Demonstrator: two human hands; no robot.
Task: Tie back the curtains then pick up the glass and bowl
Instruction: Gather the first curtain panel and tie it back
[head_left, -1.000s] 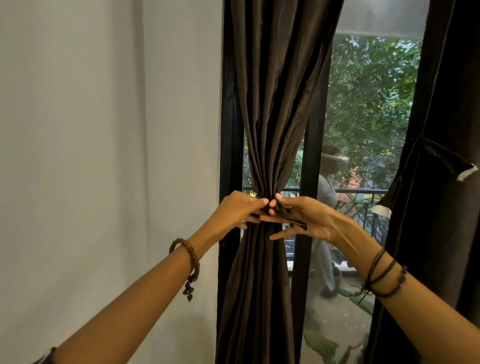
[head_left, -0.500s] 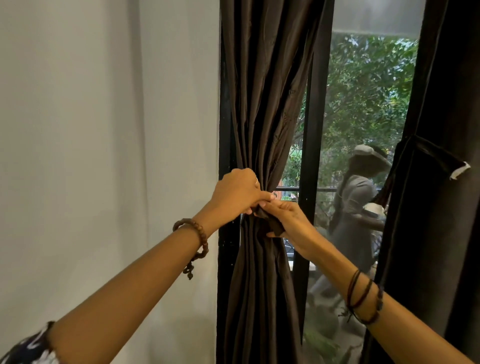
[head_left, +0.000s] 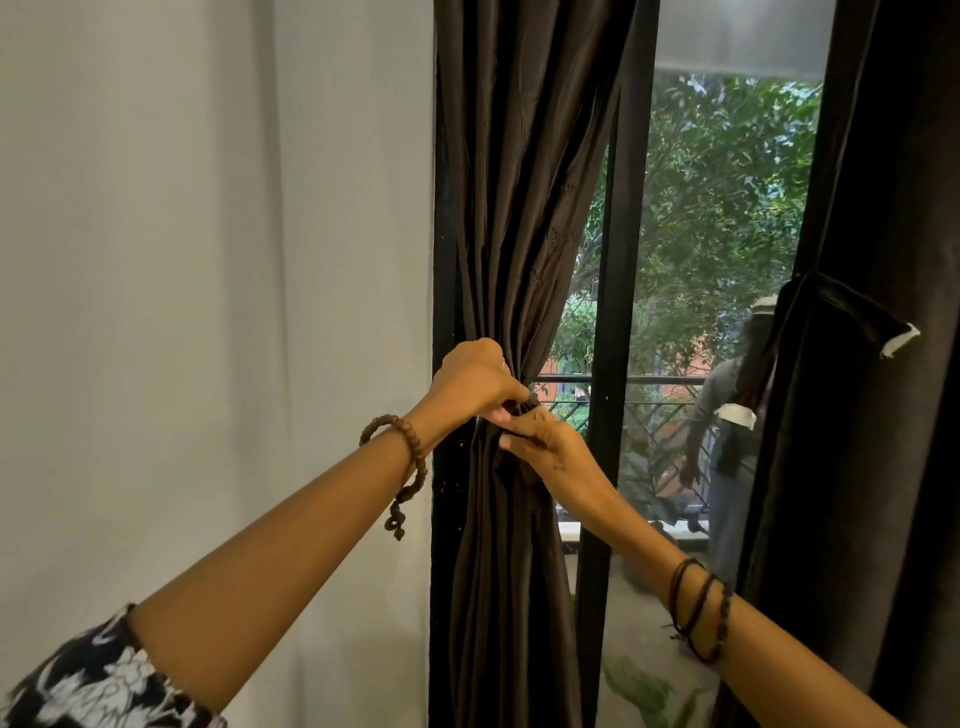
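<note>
Two bare arms reach up to a dark brown curtain (head_left: 511, 218) that hangs beside a grey wall (head_left: 208, 260). The curtain is bunched into a tight waist in the middle, and both hands meet right there.

The left hand (head_left: 475, 376) is curled into a closed grip on the gathered cloth, with its knuckles up. The right hand (head_left: 545, 441) sits just under it, touching it. Its fingers pinch a thin dark strip at the waist of the curtain. This may be the tie, but it is the same colour as the cloth and mostly hidden by the fingers, so it is hard to be sure. How the strip goes round the curtain cannot be seen.

The left wrist wears a brown bead bracelet (head_left: 402, 457). The right wrist wears dark cord bands (head_left: 698, 608). A flowery sleeve (head_left: 98, 686) is cut off at the bottom left corner.

On the right, a second dark curtain (head_left: 883, 415) is cut off by the edge. A band with a white tip (head_left: 901, 340) sticks out from it.

Between the curtains is a window with a black frame (head_left: 608, 364). Through the glass there are green trees (head_left: 727, 208), a railing and a blurry person (head_left: 737, 426).

The glass and bowl are not in view.
</note>
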